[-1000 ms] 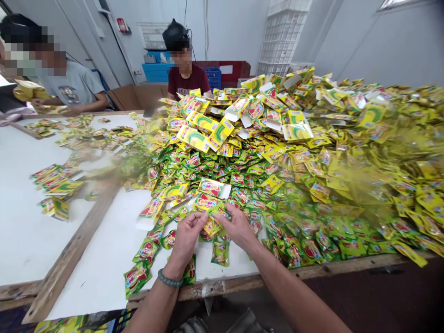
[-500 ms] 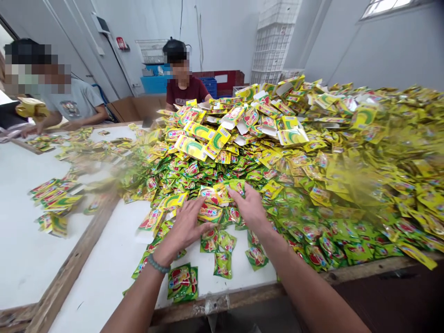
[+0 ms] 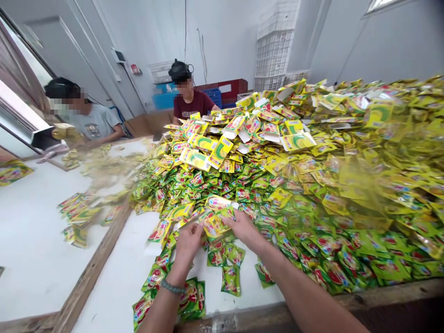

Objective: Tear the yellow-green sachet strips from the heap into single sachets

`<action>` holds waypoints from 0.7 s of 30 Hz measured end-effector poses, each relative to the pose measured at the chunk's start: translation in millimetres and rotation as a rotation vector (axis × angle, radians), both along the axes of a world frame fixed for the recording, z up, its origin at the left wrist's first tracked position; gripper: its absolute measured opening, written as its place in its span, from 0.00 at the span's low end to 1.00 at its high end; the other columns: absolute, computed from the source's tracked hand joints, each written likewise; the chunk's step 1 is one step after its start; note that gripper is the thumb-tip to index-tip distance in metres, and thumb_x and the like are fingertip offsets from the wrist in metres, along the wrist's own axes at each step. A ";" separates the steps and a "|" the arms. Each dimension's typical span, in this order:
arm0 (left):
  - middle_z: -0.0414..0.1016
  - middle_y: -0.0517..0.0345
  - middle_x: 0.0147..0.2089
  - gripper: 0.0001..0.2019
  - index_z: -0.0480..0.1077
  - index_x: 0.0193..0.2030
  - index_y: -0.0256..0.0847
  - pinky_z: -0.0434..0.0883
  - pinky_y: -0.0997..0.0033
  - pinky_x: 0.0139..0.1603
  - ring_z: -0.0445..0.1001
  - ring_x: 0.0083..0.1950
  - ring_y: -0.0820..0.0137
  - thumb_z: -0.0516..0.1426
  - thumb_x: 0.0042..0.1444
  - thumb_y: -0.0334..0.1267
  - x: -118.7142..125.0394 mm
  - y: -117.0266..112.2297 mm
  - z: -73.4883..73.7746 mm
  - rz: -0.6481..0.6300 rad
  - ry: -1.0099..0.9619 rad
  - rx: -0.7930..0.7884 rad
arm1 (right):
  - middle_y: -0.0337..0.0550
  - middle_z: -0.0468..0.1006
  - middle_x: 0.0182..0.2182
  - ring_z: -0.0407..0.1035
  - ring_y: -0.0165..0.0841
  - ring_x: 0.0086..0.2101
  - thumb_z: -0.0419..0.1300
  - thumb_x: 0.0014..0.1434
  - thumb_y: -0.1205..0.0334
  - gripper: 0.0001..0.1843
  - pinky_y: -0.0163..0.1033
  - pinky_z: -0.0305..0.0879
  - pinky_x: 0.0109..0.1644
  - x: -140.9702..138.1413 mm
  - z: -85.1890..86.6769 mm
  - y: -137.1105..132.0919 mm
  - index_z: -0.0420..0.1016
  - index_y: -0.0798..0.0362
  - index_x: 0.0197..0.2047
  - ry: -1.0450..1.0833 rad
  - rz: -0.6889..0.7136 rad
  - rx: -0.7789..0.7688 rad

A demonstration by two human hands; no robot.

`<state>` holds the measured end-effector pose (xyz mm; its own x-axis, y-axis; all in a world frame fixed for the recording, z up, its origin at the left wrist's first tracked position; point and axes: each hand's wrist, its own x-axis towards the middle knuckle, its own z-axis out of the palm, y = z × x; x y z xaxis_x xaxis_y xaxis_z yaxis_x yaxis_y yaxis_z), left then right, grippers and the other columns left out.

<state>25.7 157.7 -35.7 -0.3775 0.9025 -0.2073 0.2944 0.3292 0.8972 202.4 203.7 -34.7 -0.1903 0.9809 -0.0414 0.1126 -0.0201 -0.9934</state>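
A huge heap of green and yellow sachets (image 3: 284,185) covers the white table (image 3: 114,282). Flat yellow cartons (image 3: 222,148) lie on top of the heap. At its near edge, my left hand (image 3: 187,243) and my right hand (image 3: 243,226) are both closed on a small bunch of sachets (image 3: 214,223), held between them just above the table. A bead bracelet (image 3: 172,287) is on my left wrist. Loose sachets (image 3: 189,300) lie under my left forearm.
Two other people sit at the far side: one in a grey shirt (image 3: 93,122) at the left, one in a maroon shirt (image 3: 190,104) behind the heap. A wooden strip (image 3: 93,273) divides the table. White crates (image 3: 277,46) are stacked at the back wall.
My hands reached forward into the heap half a second ago, then drew back together holding a bunch of sachets. The camera view has shifted left.
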 end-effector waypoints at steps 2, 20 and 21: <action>0.75 0.57 0.24 0.20 0.73 0.30 0.38 0.65 0.72 0.26 0.70 0.24 0.69 0.64 0.41 0.56 5.3 2.3 -6.0 0.047 -0.219 0.049 | 0.44 0.80 0.38 0.74 0.40 0.40 0.62 0.53 0.53 0.17 0.45 0.70 0.44 -2.9 1.0 -3.6 0.75 0.51 0.44 0.145 0.074 -0.010; 0.80 0.52 0.44 0.18 0.76 0.45 0.40 0.72 0.65 0.45 0.76 0.42 0.62 0.64 0.49 0.45 8.2 -16.1 -0.4 -0.251 -0.399 0.183 | 0.40 0.80 0.34 0.71 0.35 0.36 0.60 0.56 0.55 0.12 0.39 0.66 0.41 18.8 11.9 7.0 0.76 0.53 0.39 -0.126 0.097 0.225; 0.80 0.52 0.44 0.18 0.76 0.45 0.40 0.72 0.65 0.45 0.76 0.42 0.62 0.64 0.49 0.45 6.8 -16.3 -1.3 -0.267 -0.403 0.172 | 0.40 0.80 0.35 0.71 0.35 0.36 0.60 0.56 0.56 0.11 0.38 0.66 0.41 20.0 12.2 6.6 0.77 0.53 0.39 -0.148 0.128 0.236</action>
